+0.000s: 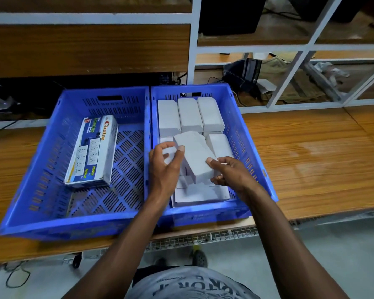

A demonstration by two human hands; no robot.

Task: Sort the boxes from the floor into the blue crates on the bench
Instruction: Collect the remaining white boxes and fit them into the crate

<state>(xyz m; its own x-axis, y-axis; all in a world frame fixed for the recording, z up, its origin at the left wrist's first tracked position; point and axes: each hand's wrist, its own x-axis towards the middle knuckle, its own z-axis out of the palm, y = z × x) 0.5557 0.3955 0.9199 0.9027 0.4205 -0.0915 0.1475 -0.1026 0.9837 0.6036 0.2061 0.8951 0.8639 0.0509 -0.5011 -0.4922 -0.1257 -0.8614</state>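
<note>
- Right now I have both hands on one plain white box (195, 157), held tilted over the right blue crate (253, 145): my left hand (166, 167) pinches its far left corner between thumb and fingers, and my right hand (229, 174) grips its near end, thumb on top.
- I hold it at both ends, I judge, so I can swing it square with the rows below and lower it flat instead of dropping it askew.
- That box is a clean white carton with no print I can read, longer than wide, its top face lit and its side in shade.
- Under it lie more white boxes: a tidy back row of three (189, 115) set side by side against the far wall, and looser ones (200, 194) nearer me, one lying crosswise.
- Keeping like with like seems to be the rule, since the left blue crate (41, 169) holds only a printed extension-socket box (93, 151), flat on the slotted floor, well apart from the white ones.
- Both crates sit touching each other on the wooden counter (311, 158), near its front edge.
</note>
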